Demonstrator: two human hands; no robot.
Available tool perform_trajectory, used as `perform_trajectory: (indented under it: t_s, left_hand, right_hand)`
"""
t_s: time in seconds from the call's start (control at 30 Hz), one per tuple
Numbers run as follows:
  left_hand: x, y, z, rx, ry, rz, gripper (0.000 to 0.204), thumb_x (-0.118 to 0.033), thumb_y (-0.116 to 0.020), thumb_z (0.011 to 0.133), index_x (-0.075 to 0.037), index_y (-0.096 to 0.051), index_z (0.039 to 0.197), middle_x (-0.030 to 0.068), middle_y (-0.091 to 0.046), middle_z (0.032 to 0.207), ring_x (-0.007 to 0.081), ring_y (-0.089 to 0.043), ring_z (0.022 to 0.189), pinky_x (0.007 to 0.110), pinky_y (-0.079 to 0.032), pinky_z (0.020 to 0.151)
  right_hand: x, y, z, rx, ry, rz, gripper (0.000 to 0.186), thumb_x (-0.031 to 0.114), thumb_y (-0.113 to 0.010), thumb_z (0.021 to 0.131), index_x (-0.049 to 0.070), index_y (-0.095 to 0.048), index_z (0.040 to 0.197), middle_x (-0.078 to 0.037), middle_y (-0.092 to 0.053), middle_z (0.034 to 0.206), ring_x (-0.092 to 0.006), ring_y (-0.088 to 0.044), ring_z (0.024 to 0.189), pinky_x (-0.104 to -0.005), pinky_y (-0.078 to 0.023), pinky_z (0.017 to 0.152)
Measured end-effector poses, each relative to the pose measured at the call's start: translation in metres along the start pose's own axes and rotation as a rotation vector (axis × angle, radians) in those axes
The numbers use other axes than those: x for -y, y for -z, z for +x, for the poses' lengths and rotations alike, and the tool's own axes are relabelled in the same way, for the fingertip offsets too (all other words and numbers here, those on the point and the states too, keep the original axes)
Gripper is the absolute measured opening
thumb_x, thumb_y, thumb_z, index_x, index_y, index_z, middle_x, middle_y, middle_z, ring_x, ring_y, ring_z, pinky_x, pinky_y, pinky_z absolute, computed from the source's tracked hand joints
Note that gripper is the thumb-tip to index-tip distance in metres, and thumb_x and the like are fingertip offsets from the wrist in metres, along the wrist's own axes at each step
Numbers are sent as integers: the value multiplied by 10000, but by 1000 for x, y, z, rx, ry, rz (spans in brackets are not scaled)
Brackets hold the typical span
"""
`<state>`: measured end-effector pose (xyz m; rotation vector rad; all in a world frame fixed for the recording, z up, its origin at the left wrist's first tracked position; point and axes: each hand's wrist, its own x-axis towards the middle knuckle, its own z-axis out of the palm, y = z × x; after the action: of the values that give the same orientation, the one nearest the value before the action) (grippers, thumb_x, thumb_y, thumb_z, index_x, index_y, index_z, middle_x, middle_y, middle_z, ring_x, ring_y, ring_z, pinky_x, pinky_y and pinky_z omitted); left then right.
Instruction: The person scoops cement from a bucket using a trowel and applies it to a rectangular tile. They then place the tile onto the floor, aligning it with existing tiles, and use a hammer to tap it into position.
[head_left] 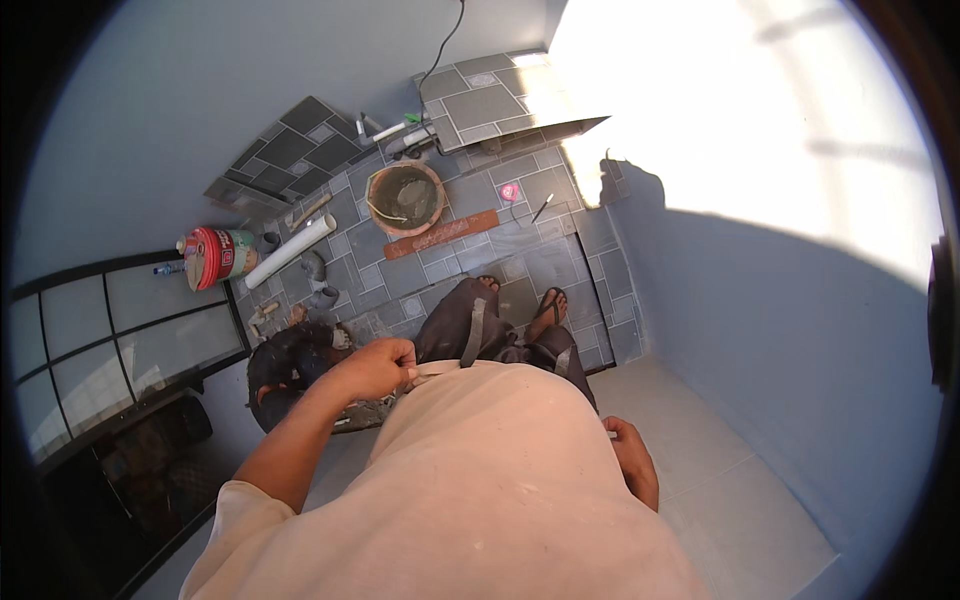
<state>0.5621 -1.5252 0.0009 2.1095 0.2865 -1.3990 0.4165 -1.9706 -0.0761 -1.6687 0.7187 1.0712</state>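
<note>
peach cloth of the shirt (500,470) bunches at the waist, where the left hand (382,368) pinches its hem; that hold looks made, its release not yet done. the right hand (634,468) is well apart at the other hip, and whether it grips anything i cannot tell. underfoot, grey tiles (545,187) look laid, while mix (412,195) sits in the bucket (439,181), apparently left to use.

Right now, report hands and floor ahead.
Left hand pinching peach cloth shirt hem. Right hand at side, grip unclear. Round orange bucket beyond sandalled feet.
</note>
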Motion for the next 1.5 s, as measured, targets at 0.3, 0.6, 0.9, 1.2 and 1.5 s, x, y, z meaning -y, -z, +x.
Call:
perform_trajectory:
  t_s: [0.3,0.6,0.9,1.2,1.5]
  left_hand:
    - [55,-149,-24,73,346,-728,183,-87,-669,923,-22,-732,1081,91,-737,914,180,-704,713,341,-591,617]
    - [85,-227,0,152,294,-873,342,40,-634,821,0,-753,1140,134,-756,902,220,-736,695,378,-636,646]
    - [101,-210,-24,234,238,-929,420,-136,-664,929,-63,-676,1342,69,-692,1264,183,-644,1095,360,-567,911]
    - [146,-261,-25,367,221,-900,373,-218,-622,983,-68,-661,1323,53,-685,1234,161,-621,1127,344,-527,934]
    - [167,-200,-22,536,-134,-901,331,-228,-597,985,-30,-678,1237,38,-697,1185,129,-652,1008,310,-533,918]
  right_hand:
    - [57,113,-31,181,-189,370,118,155,-657,988,37,-665,983,-65,-703,885,-149,-655,737,-316,-532,653]
    - [81,108,-9,180,-299,-2,129,155,-646,1005,29,-670,1006,-68,-711,902,-132,-651,716,-289,-534,648]
    - [121,88,14,244,-324,-136,130,161,-649,998,34,-663,1026,-68,-708,903,-138,-655,719,-293,-535,648]
    - [166,54,32,336,-365,-273,138,166,-651,991,39,-657,1045,-68,-706,905,-144,-658,722,-298,-537,649]
    - [180,33,28,304,-389,-178,151,172,-654,984,45,-650,1065,-68,-704,907,-150,-661,725,-302,-538,649]
